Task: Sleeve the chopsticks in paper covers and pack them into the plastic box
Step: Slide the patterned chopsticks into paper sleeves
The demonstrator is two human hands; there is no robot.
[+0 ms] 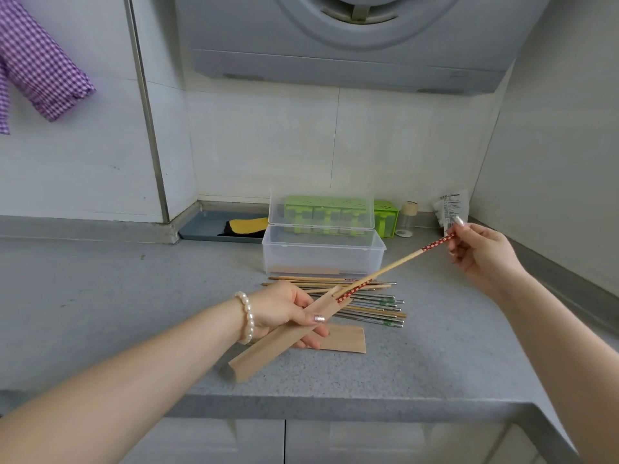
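My left hand (288,309) grips a tan paper cover (268,343) tilted over the counter. One red-patterned chopstick end (355,291) sticks out of its mouth. My right hand (482,252) pinches the red end of a second wooden chopstick (402,261), whose tip is in the cover's opening. Behind my left hand a pile of wooden and metal chopsticks (375,308) lies on the counter. A flat stack of paper covers (345,339) lies under the hand. The clear plastic box (321,252) stands open behind the pile, with something tan on its bottom.
A green holder (385,217) and a small jar (408,216) stand behind the box. A blue tray (214,226) with a yellow and black cloth sits at the back left. A packet (450,207) leans in the right corner. The counter's front edge (335,405) is near.
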